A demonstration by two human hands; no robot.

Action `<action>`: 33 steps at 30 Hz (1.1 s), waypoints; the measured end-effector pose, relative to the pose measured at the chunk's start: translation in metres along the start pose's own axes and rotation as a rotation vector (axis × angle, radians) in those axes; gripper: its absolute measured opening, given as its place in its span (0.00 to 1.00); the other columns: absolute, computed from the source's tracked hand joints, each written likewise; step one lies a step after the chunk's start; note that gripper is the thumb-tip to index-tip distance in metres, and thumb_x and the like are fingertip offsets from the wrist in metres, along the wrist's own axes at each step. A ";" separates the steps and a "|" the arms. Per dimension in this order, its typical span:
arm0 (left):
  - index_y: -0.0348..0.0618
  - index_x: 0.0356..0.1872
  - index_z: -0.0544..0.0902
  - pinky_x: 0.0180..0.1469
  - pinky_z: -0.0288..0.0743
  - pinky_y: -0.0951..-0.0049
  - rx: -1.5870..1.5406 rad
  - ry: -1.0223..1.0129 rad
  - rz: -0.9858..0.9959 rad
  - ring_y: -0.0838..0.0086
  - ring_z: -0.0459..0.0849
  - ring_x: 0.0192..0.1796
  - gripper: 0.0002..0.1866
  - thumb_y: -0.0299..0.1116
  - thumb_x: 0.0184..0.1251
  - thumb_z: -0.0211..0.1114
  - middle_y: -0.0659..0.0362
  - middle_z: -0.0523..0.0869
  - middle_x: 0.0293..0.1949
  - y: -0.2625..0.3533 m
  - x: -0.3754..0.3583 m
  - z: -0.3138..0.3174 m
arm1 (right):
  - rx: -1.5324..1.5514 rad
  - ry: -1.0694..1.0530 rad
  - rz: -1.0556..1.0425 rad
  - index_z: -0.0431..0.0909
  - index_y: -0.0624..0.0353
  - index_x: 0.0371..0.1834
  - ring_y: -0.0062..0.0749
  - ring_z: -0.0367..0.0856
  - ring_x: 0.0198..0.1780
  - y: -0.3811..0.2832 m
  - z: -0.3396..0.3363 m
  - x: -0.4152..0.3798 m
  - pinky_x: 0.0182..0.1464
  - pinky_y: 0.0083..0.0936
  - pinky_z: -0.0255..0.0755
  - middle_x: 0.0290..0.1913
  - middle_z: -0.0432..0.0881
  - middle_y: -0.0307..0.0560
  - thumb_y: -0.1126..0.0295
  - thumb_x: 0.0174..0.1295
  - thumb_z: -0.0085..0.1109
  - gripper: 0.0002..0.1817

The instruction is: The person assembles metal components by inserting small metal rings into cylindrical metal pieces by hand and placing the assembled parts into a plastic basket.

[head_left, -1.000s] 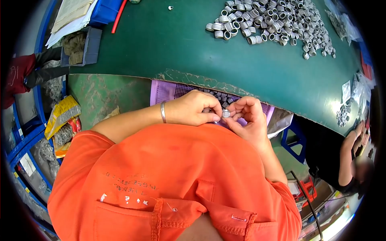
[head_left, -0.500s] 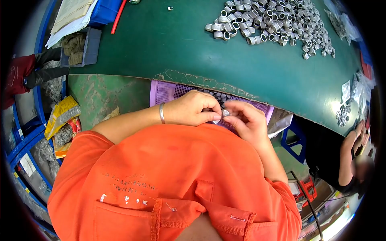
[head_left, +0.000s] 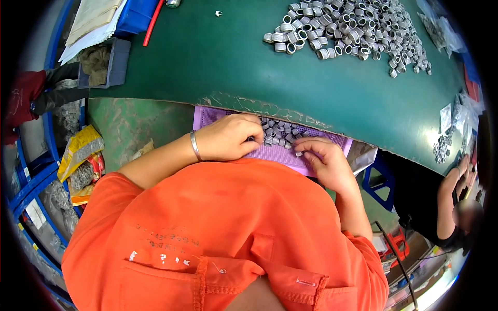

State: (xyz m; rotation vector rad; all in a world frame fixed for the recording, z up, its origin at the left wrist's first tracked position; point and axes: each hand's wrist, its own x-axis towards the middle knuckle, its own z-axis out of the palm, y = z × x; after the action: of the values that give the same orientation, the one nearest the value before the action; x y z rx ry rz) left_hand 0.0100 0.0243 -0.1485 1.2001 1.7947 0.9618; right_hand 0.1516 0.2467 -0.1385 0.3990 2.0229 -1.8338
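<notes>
A purple mesh basket (head_left: pixel 207 115) sits partly beneath the table edge, close to my body. Several small grey metal rings (head_left: pixel 278 133) lie in it between my hands. My left hand (head_left: pixel 232 137), with a bracelet at the wrist, is over the basket's left part; its fingers curl inward and their tips are hard to see. Over the right part, my right hand (head_left: pixel 322 158) pinches a small grey metal ring (head_left: pixel 299 153) between thumb and fingers.
On the green table (head_left: pixel 218 67) lies a large pile of metal rings (head_left: pixel 358 26). A grey bin (head_left: pixel 118 62) with cloth and a red rod (head_left: pixel 153 23) are at the left. Another person (head_left: pixel 425 197) is at the right, and a dark-red sleeve (head_left: pixel 23 98) shows far left.
My hands have moved apart, left hand leftward and right hand slightly right and down. More rings in the basket now show between them.
</notes>
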 end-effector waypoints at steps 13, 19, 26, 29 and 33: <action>0.39 0.44 0.77 0.53 0.73 0.58 0.267 -0.120 -0.069 0.48 0.78 0.51 0.11 0.29 0.65 0.50 0.43 0.79 0.48 -0.026 0.010 0.025 | -0.778 -0.039 -0.421 0.81 0.60 0.40 0.59 0.77 0.45 0.027 0.021 0.041 0.49 0.45 0.71 0.43 0.79 0.63 0.76 0.50 0.52 0.13; 0.39 0.30 0.77 0.36 0.72 0.57 0.200 -0.168 -0.018 0.53 0.80 0.38 0.04 0.27 0.55 0.56 0.48 0.80 0.32 -0.022 0.007 0.021 | -0.829 -0.252 -0.404 0.79 0.62 0.42 0.55 0.77 0.46 -0.009 0.006 0.032 0.50 0.40 0.71 0.43 0.79 0.59 0.76 0.55 0.56 0.11; 0.38 0.44 0.74 0.34 0.70 0.51 0.134 -0.033 0.047 0.46 0.78 0.34 0.14 0.28 0.56 0.61 0.44 0.79 0.26 -0.014 -0.002 0.014 | -0.794 0.016 -0.755 0.78 0.62 0.49 0.54 0.74 0.55 -0.112 -0.011 0.034 0.58 0.40 0.67 0.54 0.76 0.57 0.77 0.53 0.54 0.17; 0.38 0.47 0.72 0.35 0.72 0.53 0.177 -0.079 0.008 0.48 0.78 0.35 0.16 0.28 0.58 0.61 0.46 0.78 0.31 -0.006 0.000 0.008 | -1.196 0.118 -0.813 0.72 0.60 0.57 0.58 0.65 0.62 -0.122 -0.015 0.064 0.64 0.49 0.57 0.62 0.70 0.56 0.75 0.57 0.49 0.22; 0.37 0.46 0.79 0.37 0.74 0.55 0.078 0.007 0.116 0.52 0.82 0.37 0.19 0.31 0.52 0.66 0.45 0.84 0.34 -0.017 0.008 0.011 | -1.278 0.124 -0.832 0.71 0.59 0.60 0.56 0.65 0.63 -0.117 -0.014 0.085 0.64 0.49 0.58 0.65 0.68 0.55 0.75 0.58 0.47 0.23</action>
State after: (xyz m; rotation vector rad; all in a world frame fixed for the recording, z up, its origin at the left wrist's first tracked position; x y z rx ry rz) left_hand 0.0112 0.0290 -0.1698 1.3641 1.7986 0.9698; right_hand 0.0223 0.2447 -0.0729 -0.7937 3.1541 -0.3871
